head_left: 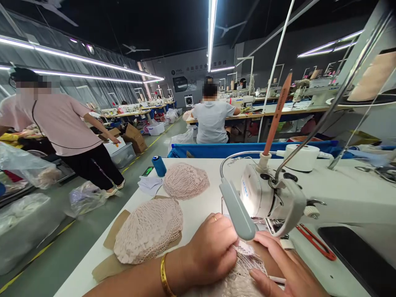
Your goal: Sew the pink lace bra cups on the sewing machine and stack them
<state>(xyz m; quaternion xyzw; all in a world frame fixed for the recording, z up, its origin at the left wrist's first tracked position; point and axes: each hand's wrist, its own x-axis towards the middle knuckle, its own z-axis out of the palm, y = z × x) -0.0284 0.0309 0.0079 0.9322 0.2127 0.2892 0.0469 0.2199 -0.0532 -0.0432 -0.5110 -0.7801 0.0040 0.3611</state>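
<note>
Pale pink lace [244, 272] lies under both hands at the front of a white sewing machine [256, 189]. My left hand [213, 247], with a ring and a gold bracelet, is closed on the lace, left of the grey lamp head [238, 210]. To the right of it, my right hand [284, 264] has its thumb and fingers spread apart around the lace edge, thumb against it. The lamp hides the needle area. Two stacks of lace cups, one nearer [150, 231] and one farther [186, 180], sit on the table to the left.
A blue thread spool [159, 166] stands at the table's [95, 264] far left edge. Red snips [317, 242] and a black phone-like object [355, 255] lie on the right. Beyond are a seated person [213, 119] and a standing person [58, 119].
</note>
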